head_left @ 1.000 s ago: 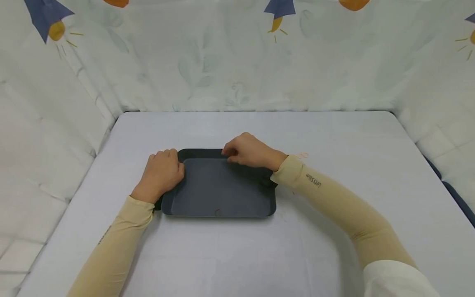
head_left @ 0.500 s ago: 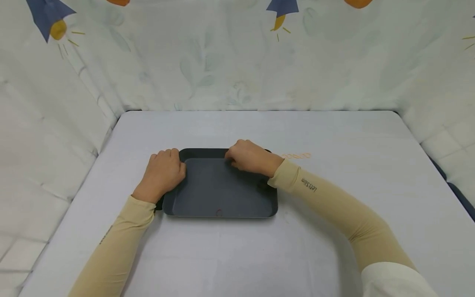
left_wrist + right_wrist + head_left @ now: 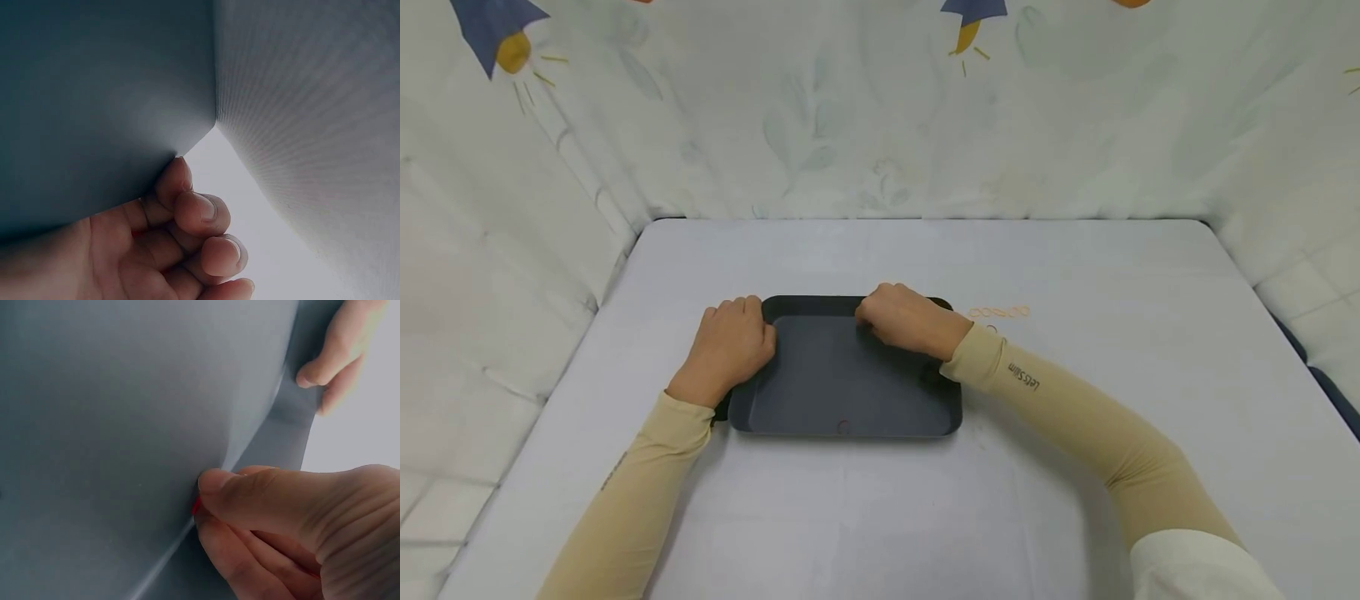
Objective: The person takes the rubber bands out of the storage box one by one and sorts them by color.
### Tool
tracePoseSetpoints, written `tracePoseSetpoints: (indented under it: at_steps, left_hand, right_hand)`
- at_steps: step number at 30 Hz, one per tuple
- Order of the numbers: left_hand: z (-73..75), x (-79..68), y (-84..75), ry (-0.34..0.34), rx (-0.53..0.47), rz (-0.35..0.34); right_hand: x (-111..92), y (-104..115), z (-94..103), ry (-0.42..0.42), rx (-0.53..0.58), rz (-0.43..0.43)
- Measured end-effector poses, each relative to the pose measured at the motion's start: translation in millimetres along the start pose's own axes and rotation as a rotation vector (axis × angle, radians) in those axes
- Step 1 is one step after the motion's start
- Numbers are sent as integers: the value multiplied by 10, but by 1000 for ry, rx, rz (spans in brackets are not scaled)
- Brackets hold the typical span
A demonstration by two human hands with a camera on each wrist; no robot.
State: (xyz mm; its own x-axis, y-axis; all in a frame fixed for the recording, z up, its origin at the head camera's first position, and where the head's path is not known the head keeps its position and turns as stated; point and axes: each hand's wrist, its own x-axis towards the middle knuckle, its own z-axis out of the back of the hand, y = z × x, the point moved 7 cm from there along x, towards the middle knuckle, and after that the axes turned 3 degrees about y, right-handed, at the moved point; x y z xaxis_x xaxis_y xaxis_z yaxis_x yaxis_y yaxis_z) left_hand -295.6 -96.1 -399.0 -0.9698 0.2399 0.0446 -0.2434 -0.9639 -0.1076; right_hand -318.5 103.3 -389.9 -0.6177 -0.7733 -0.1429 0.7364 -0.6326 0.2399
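Note:
A dark grey rectangular tray [image 3: 850, 383] sits on the white table. My left hand [image 3: 724, 348] grips its left rim; in the left wrist view the fingertips [image 3: 203, 209] curl round the edge near a corner. At the far wall of the tray, my right hand [image 3: 910, 321] pinches a small red band [image 3: 196, 505] between thumb and fingers, most of it hidden by them. A thin reddish ring [image 3: 843, 427] shows at the tray's near edge.
A row of pale orange loops [image 3: 1000, 312], like rubber bands, lies on the table [image 3: 1112, 292] to the right of the tray. A small dark ring [image 3: 992, 328] shows beside the right sleeve. Patterned fabric walls [image 3: 850, 125] stand behind and at both sides.
My right hand has come slightly nearer and its fingers have drawn in at the tray's far wall, baring more of the orange loops. The left hand keeps its grip on the tray.

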Motion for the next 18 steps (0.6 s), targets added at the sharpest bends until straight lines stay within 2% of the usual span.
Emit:
tracePoseSetpoints:
  at_steps: [12,18]
  left_hand:
    - [16,11,-15,-18,11,-11]
    - [16,5,-15,-15,6,-7]
  right_hand:
    - [24,66,-10,-41,-146,17]
    - [7,61,6,-68,-123,32]
